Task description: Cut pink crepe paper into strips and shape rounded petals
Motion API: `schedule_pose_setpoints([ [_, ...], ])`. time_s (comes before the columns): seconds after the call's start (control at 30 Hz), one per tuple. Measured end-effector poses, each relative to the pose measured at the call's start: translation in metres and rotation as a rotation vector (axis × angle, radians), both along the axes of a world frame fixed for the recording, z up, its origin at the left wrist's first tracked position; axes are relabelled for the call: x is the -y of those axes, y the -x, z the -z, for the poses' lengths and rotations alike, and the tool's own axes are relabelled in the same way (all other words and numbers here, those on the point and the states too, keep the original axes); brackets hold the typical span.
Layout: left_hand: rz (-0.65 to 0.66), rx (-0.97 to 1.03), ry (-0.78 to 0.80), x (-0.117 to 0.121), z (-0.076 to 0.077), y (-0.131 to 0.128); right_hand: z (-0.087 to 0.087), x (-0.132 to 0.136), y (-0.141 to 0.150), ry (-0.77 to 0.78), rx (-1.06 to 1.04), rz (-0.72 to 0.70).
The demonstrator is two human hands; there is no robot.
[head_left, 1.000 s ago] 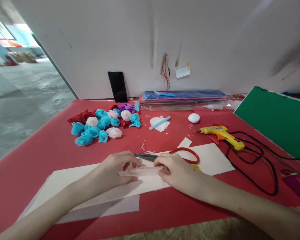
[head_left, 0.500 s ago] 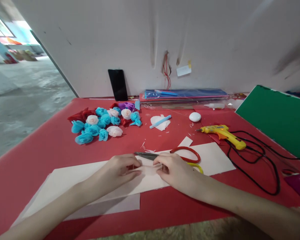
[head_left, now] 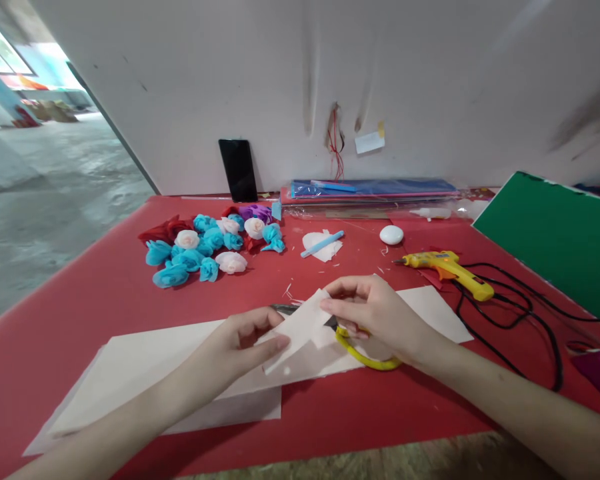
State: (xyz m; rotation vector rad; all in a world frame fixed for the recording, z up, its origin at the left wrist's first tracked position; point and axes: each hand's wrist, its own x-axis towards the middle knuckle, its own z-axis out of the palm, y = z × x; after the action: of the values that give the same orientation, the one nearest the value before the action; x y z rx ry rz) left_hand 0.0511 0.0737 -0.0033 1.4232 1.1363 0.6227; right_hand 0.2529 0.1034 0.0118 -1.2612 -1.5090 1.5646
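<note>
A small piece of white paper (head_left: 297, 330) is stretched at a slant between my two hands. My left hand (head_left: 253, 340) pinches its lower left end between thumb and fingers. The upper right corner is pinched by my right hand (head_left: 365, 307). Scissors with a yellow handle (head_left: 367, 360) lie under my right hand, whose lower fingers touch or nearly touch them; their other handle is hidden. Part of a dark blade shows behind the paper piece. Beneath everything are long cream-white paper sheets (head_left: 145, 360), overlapping on the red table.
Blue, pink and red paper flowers (head_left: 200, 247) sit at the back left. A phone (head_left: 238, 171) leans on the wall. A light-blue stick (head_left: 323, 244) lies on paper scraps, near a white oval object (head_left: 391, 235). At right are a yellow glue gun (head_left: 450, 270) with black cord and a green board (head_left: 555, 243).
My right hand has risen, lifting one corner of the paper piece. The scissors' yellow handle has shifted toward me, and the red handle is now out of sight.
</note>
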Motion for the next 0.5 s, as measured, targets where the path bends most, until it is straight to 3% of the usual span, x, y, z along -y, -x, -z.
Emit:
schedule_pose_setpoints([
  [0.2, -0.032, -0.016, -0.089, 0.009, 0.004, 0.001, 0.002, 0.001, 0.000, 0.090, -0.120, 0.042],
  [0.33, 0.110, -0.066, -0.169, 0.011, -0.003, 0.009, -0.002, 0.001, 0.000, 0.163, -0.152, -0.017],
  [0.5, 0.286, 0.036, -0.073, 0.009, -0.013, 0.017, -0.005, 0.006, -0.001, 0.259, -0.192, -0.160],
])
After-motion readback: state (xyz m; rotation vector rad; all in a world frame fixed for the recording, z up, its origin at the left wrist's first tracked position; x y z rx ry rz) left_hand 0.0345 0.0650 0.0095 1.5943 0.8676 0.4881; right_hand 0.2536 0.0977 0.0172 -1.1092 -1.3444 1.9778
